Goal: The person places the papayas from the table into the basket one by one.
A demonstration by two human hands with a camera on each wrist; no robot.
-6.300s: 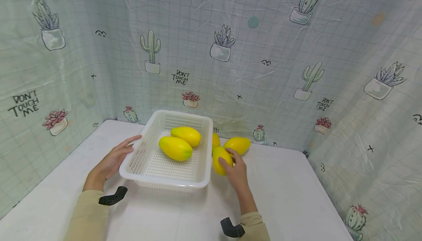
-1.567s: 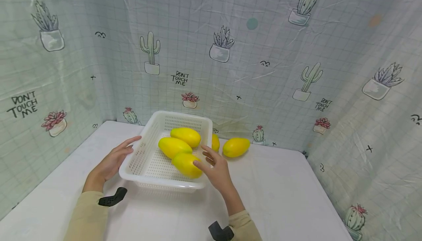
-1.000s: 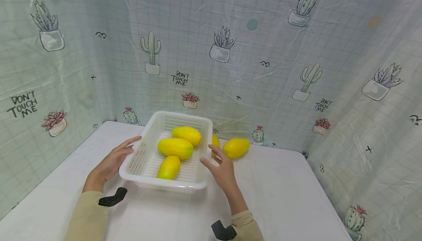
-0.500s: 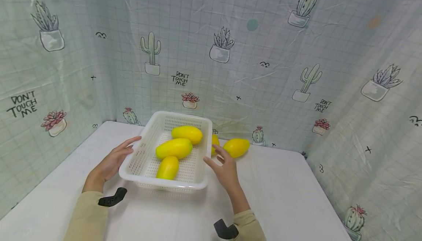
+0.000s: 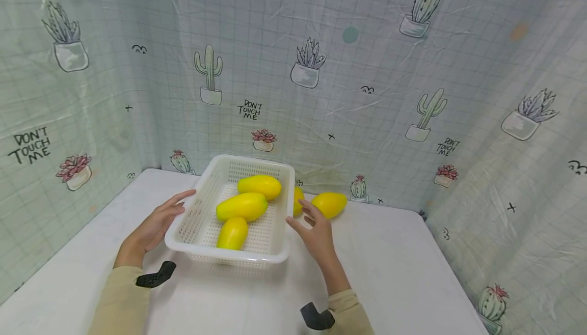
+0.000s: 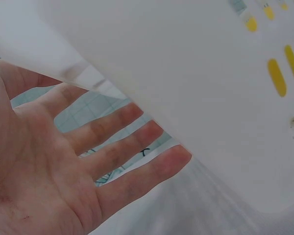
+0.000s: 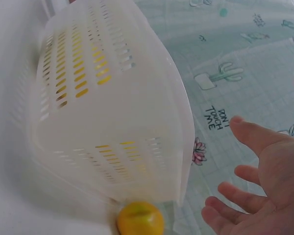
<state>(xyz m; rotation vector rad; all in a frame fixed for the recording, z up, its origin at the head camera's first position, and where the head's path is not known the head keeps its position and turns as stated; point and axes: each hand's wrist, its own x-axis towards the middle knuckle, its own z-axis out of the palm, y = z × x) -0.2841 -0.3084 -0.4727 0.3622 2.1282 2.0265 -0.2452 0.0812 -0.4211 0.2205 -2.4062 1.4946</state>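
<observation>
A white perforated plastic basket stands on the table with three yellow mangoes inside: one at the back, a middle mango and a front mango. My left hand is at the basket's left side; in the left wrist view its straight fingertips meet the wall under the rim. Just outside the right rim is my right hand, holding nothing, its fingers spread and slightly bent. Beyond its fingertips lie two more mangoes, one partly hidden behind the basket and another to its right.
The white table stretches to the right of the basket. Behind and on both sides hangs a cactus-print curtain. Each wrist carries a black camera mount, one left and one right.
My right hand carried a mango from beside the basket into it and let go; that mango rolled to the front. The hand then drew back over the right rim. My left hand stayed put.
</observation>
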